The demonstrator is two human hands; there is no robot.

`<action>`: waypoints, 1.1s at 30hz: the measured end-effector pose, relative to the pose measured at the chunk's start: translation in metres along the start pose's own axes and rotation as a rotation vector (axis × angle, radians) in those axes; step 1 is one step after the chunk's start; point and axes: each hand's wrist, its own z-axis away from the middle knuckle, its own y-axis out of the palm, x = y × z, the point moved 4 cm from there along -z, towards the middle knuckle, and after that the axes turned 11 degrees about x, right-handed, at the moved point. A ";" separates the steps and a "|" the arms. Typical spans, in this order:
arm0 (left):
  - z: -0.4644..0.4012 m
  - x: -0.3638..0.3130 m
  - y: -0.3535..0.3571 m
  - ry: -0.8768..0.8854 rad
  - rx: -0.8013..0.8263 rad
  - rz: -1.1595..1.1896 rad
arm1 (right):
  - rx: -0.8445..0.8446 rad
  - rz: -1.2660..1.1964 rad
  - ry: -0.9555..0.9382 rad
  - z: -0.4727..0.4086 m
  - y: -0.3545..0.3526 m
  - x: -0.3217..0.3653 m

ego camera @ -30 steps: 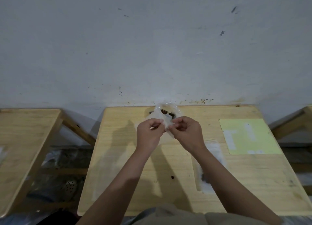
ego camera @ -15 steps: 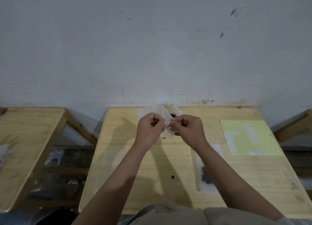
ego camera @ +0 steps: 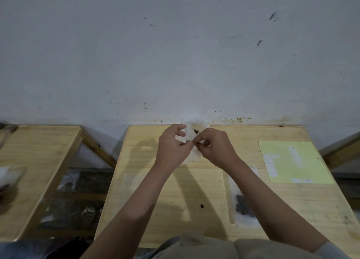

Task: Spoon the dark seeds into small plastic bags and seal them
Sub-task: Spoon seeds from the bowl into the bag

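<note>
Small clear bag (ego camera: pixel 191 140) with a few dark seeds (ego camera: pixel 195 131) held up over the far edge of the table (ego camera: pixel 194 181), pinched between both hands.

The left hand (ego camera: pixel 172 146) has thumb and fingers curled on the bag's left side, its grip closed on the plastic; the right hand (ego camera: pixel 216 147) pinches the bag's right side, fingers curled, the two hands almost touching at the middle. The seeds sit in the bag's upper part, above the fingers. On the table below, a single seed (ego camera: pixel 202 206) lies loose between the forearms. A second bag (ego camera: pixel 241 206) with a heap of seeds lies flat by the right forearm. A pale yellow sheet (ego camera: pixel 292 161) lies further right. Another table (ego camera: pixel 35 171) stands apart to the left.
</note>
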 end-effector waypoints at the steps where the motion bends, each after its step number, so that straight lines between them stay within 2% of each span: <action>1: -0.001 -0.001 -0.001 0.031 0.027 -0.027 | 0.003 -0.012 0.005 -0.001 0.000 -0.001; 3: -0.002 -0.002 -0.003 0.109 0.128 -0.089 | -0.003 -0.074 0.020 -0.001 -0.003 -0.005; 5: -0.004 0.001 -0.003 0.162 0.239 -0.259 | -0.004 -0.154 0.037 -0.001 -0.007 -0.009; 7: -0.005 0.003 -0.003 0.164 0.265 -0.470 | 0.007 -0.216 0.034 -0.001 -0.012 -0.007; 9: -0.005 0.003 0.002 0.163 0.237 -0.554 | 0.014 -0.291 0.040 -0.001 -0.014 -0.003; 20: -0.002 0.007 0.014 0.333 0.019 -0.558 | -0.029 -0.470 0.220 0.000 -0.019 -0.006; 25: -0.002 0.012 0.011 0.314 0.007 -0.528 | -0.013 -0.493 0.231 -0.002 -0.016 -0.005; 30: -0.005 0.021 0.006 0.304 -0.045 -0.645 | 0.003 -0.504 0.252 -0.006 -0.012 -0.007; 33: -0.006 0.027 0.004 0.289 -0.058 -0.668 | 0.016 -0.427 0.251 -0.009 -0.009 -0.007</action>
